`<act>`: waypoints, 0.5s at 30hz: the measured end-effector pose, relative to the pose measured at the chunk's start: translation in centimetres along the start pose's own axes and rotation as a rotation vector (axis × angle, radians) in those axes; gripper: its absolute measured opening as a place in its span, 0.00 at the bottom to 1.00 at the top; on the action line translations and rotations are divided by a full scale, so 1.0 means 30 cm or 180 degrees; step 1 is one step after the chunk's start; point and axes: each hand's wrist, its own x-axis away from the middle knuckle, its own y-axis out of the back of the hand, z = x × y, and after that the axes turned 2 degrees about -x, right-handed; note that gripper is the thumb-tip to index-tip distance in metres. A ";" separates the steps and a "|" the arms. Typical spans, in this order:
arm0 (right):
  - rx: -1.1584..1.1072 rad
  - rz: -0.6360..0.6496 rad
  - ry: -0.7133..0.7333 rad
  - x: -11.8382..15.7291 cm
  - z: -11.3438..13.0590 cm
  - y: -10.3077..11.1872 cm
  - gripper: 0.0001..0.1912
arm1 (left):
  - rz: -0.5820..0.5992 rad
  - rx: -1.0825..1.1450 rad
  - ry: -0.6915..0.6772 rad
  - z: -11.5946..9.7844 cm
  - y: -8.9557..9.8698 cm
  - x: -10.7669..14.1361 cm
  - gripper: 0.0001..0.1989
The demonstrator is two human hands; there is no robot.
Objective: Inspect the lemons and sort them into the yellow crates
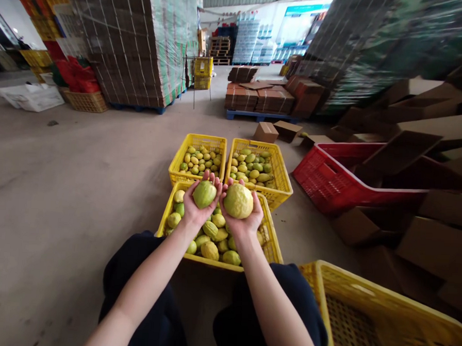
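My left hand [193,208] is palm up, its fingers curled round a smooth green lemon [204,194]. Beside it my right hand [247,224] cups a larger, bumpy yellow-green lemon [238,201] the same way. Both hands are over a yellow plastic crate [276,243] full of green and yellow lemons [210,250], and they hide part of it. Just beyond stand two more yellow crates, the left crate [199,137] with small yellowish lemons and the right crate [281,171] with greener, longer ones.
A yellow crate [349,282] stands near my right knee. To the right, a red crate [319,183] sits among loose cardboard boxes [436,245]. Flattened cartons [258,99] lie on a blue pallet ahead. Tall wrapped stacks [125,43] rise on both sides.
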 end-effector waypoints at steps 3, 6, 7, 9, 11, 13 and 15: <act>-0.0272 -0.0007 -0.0082 0.005 0.002 -0.006 0.13 | -0.0272 0.0370 0.0098 0.016 0.002 -0.002 0.13; -0.0661 -0.0127 -0.0248 0.007 -0.002 -0.011 0.11 | -0.0262 0.0788 0.0164 0.025 0.007 -0.006 0.16; -0.0750 -0.0178 -0.0286 0.008 -0.005 -0.013 0.11 | -0.0239 0.0877 0.0178 0.027 0.008 -0.007 0.16; -0.0862 -0.0276 -0.0340 0.009 -0.012 -0.015 0.10 | -0.0242 0.0936 0.0176 0.029 0.012 -0.009 0.16; -0.0911 -0.0321 -0.0361 0.011 -0.018 -0.017 0.10 | -0.0287 0.0893 0.0148 0.030 0.013 -0.011 0.16; -0.0918 -0.0310 -0.0371 0.013 -0.023 -0.018 0.09 | -0.0295 0.0832 0.0140 0.031 0.015 -0.012 0.16; -0.0919 -0.0305 -0.0377 0.015 -0.025 -0.017 0.09 | -0.0275 0.0792 0.0131 0.032 0.017 -0.012 0.15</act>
